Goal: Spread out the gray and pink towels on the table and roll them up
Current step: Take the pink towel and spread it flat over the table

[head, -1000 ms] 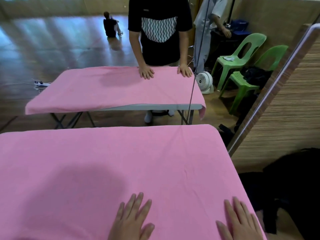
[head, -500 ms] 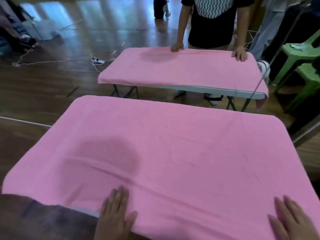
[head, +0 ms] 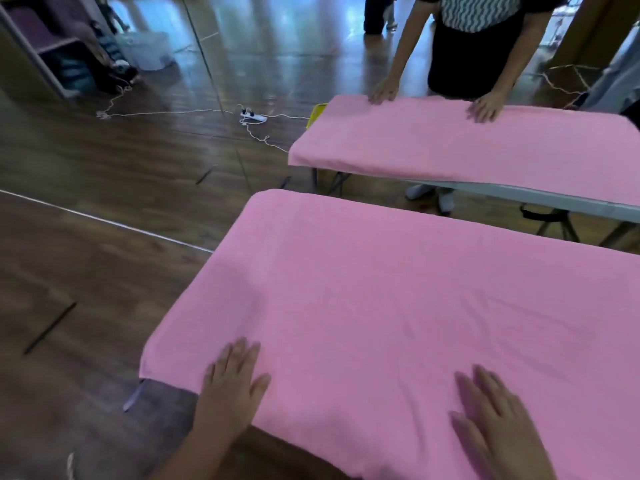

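Head view, hands (head: 232, 386) (head: 493, 419) flat atop pink towel (head: 381, 289)

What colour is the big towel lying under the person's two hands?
The pink cloth towel is plain, with no pattern; the head view shows it best.

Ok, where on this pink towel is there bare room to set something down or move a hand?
The pink towel is bare between the left hand and right hand, and everywhere beyond them up to its far edge. Only tight spot: the strip from the left hand to the towel's near-left corner.
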`<state>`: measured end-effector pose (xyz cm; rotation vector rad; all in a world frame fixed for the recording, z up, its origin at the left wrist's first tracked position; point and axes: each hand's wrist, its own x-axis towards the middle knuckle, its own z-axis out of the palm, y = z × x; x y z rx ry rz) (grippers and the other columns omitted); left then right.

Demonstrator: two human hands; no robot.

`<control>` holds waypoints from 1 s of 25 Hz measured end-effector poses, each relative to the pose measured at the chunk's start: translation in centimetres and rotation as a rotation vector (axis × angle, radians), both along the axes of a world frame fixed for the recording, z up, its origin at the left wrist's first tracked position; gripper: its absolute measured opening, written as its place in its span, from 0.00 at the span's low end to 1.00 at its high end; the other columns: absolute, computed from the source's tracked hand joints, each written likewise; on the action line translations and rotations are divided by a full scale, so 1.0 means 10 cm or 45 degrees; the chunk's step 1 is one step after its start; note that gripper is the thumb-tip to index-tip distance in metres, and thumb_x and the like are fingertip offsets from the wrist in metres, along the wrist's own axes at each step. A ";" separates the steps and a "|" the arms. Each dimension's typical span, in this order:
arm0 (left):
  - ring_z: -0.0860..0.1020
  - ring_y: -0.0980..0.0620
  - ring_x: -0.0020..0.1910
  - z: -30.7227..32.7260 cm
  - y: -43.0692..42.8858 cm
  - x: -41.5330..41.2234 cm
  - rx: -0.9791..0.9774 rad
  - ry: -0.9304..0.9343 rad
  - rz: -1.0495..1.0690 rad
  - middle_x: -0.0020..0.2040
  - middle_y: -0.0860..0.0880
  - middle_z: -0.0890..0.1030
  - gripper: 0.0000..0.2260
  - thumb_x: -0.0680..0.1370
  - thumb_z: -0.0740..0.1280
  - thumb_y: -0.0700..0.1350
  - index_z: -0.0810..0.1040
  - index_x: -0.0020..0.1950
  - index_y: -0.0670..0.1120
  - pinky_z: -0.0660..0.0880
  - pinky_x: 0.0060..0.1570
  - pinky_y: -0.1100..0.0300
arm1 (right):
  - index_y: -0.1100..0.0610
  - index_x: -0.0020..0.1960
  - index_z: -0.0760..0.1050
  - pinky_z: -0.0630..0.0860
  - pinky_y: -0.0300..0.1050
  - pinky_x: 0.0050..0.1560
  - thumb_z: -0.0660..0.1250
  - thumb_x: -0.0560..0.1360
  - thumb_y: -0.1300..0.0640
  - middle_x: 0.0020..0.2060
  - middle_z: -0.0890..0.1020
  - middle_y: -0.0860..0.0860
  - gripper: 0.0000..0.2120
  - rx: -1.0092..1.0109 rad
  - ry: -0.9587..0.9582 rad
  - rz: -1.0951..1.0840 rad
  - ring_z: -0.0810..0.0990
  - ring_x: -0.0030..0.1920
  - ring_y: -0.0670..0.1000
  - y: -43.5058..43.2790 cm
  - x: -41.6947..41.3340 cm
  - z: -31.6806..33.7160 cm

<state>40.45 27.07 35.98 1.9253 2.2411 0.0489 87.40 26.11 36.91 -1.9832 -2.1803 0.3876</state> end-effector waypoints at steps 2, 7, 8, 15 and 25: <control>0.70 0.44 0.71 -0.09 -0.22 -0.21 -0.010 0.011 -0.045 0.74 0.49 0.69 0.30 0.78 0.48 0.68 0.70 0.73 0.56 0.70 0.62 0.44 | 0.53 0.70 0.73 0.64 0.60 0.67 0.52 0.76 0.32 0.72 0.71 0.58 0.34 0.016 -0.030 -0.097 0.68 0.72 0.58 -0.07 0.08 -0.01; 0.71 0.51 0.68 0.07 -0.39 -0.27 -0.036 -0.161 -0.120 0.69 0.51 0.76 0.30 0.68 0.63 0.67 0.75 0.68 0.58 0.66 0.60 0.47 | 0.50 0.61 0.80 0.68 0.68 0.64 0.64 0.68 0.39 0.67 0.75 0.62 0.25 0.073 -0.179 -0.066 0.66 0.72 0.65 0.23 0.16 -0.33; 0.71 0.51 0.68 0.11 -0.23 -0.38 0.002 -0.163 -0.116 0.70 0.52 0.75 0.29 0.70 0.63 0.65 0.73 0.69 0.58 0.65 0.61 0.47 | 0.49 0.64 0.79 0.67 0.67 0.66 0.63 0.69 0.35 0.72 0.70 0.59 0.28 0.039 -0.218 -0.061 0.63 0.74 0.63 0.41 0.04 -0.48; 0.60 0.50 0.77 -0.01 1.43 -1.61 0.151 -0.027 -0.489 0.78 0.53 0.61 0.27 0.78 0.58 0.62 0.63 0.76 0.56 0.59 0.71 0.50 | 0.49 0.75 0.64 0.59 0.55 0.68 0.46 0.77 0.31 0.75 0.66 0.53 0.35 0.023 -0.062 0.010 0.62 0.74 0.54 1.05 -2.55 -0.02; 0.74 0.53 0.63 0.22 2.31 -2.15 -0.041 -0.082 -1.044 0.67 0.57 0.74 0.24 0.70 0.62 0.60 0.74 0.66 0.59 0.74 0.54 0.49 | 0.60 0.73 0.67 0.66 0.66 0.68 0.44 0.79 0.35 0.72 0.68 0.64 0.36 -0.070 -0.090 -0.830 0.66 0.72 0.66 0.98 -3.42 -0.07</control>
